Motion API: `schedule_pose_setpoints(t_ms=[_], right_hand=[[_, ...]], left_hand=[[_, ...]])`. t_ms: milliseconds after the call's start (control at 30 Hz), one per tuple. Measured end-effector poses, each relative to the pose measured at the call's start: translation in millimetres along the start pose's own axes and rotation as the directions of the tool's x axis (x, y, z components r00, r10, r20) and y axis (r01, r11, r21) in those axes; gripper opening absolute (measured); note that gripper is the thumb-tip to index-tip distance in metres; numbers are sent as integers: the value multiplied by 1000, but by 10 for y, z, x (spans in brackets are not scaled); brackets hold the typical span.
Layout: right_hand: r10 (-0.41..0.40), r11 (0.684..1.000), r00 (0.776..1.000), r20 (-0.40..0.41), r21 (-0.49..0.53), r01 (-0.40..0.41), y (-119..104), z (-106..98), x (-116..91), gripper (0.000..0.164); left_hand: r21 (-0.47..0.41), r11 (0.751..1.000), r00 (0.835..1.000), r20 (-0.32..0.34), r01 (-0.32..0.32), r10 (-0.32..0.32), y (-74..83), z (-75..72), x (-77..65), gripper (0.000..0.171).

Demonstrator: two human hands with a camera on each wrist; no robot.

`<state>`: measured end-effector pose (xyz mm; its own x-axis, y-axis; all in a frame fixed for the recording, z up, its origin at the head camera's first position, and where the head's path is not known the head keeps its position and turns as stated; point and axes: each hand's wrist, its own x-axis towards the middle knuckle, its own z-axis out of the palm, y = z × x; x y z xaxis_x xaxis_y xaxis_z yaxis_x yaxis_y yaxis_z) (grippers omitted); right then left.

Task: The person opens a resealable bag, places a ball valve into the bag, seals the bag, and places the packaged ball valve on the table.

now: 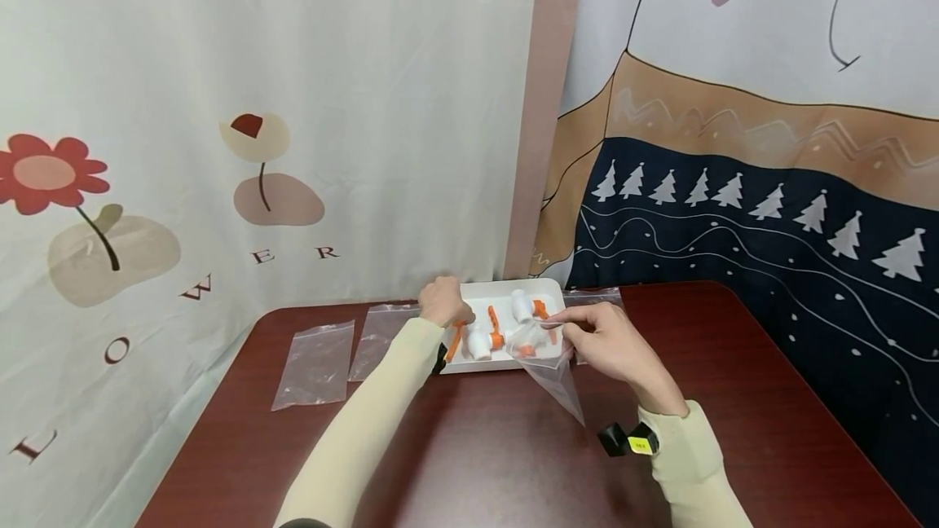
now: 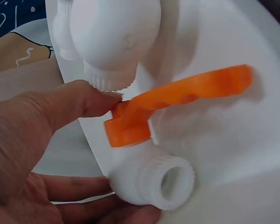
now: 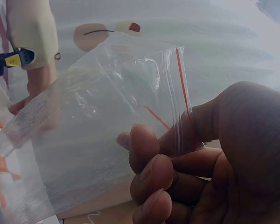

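My left hand [image 1: 440, 301] reaches into the left side of a white tray [image 1: 501, 366]. Its thumb and fingers pinch a white plastic ball valve [image 2: 130, 172] with an orange lever handle [image 2: 191, 91]. In the right wrist view, a clear zip-lock bag [image 3: 93, 135] with a red line along its seal hangs from my right hand [image 3: 177, 163], pinched between thumb and fingers. The head view has this right hand at the tray's right edge, the bag draped over part of the tray. More white and orange valves [image 1: 480, 345] lie in the tray, one partly seen through the bag.
Flat clear bags [image 1: 315, 365] lie on the dark red table [image 1: 469, 446] left of the tray. Another clear bag [image 1: 592, 296] lies to the tray's right, partly hidden. Printed curtains [image 1: 411, 121] hang right behind the table.
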<state>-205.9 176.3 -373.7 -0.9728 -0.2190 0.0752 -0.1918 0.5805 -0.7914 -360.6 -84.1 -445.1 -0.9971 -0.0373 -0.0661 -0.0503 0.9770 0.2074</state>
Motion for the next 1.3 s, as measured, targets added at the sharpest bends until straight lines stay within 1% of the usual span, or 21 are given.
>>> schedule_pose_setpoints(t_ms=[100,200,300,367,533,600,667,833,933,1033,1200,1300], right_hand=[[2,1000,1000,2,-3,-2,-2,4,2,32],[6,1000,1000,6,-2,-6,-2,8,5,32],[5,1000,1000,9,-4,-5,3,15,11,32],[2,1000,1000,12,-7,-1,10,18,18,32],[-10,1000,1000,19,-12,10,27,25,33,32],[-11,1000,1000,21,-12,11,29,25,33,32],[-12,1000,1000,24,-12,12,31,24,31,32],[-8,1000,1000,28,-10,8,34,24,30,31],[-4,1000,1000,30,-5,4,32,30,35,32],[3,1000,999,35,2,-3,31,35,38,32],[17,1000,999,43,15,-17,28,40,41,33],[15,1000,999,52,27,-16,32,45,44,32]], left_hand=[[-68,998,998,-57,-16,13,-38,1,-13,36],[-157,987,996,-94,-27,12,-66,-12,-33,35],[-249,968,995,-102,-21,-5,-94,-31,-59,35],[-293,956,995,-100,-14,-16,-107,-42,-75,36],[-374,927,992,-121,-22,-25,-156,-52,-123,38],[-412,911,992,-128,-34,-21,-182,-49,-144,40],[-445,894,991,-133,-44,-18,-205,-48,-163,46],[-525,848,989,-148,-69,-11,-249,-58,-213,68],[-559,824,985,-173,-98,0,-273,-65,-248,69],[-586,801,980,-199,-123,5,-289,-74,-292,66],[-647,749,970,-242,-143,-24,-300,-104,-390,69],[-676,718,961,-276,-166,-37,-301,-141,-460,70]])
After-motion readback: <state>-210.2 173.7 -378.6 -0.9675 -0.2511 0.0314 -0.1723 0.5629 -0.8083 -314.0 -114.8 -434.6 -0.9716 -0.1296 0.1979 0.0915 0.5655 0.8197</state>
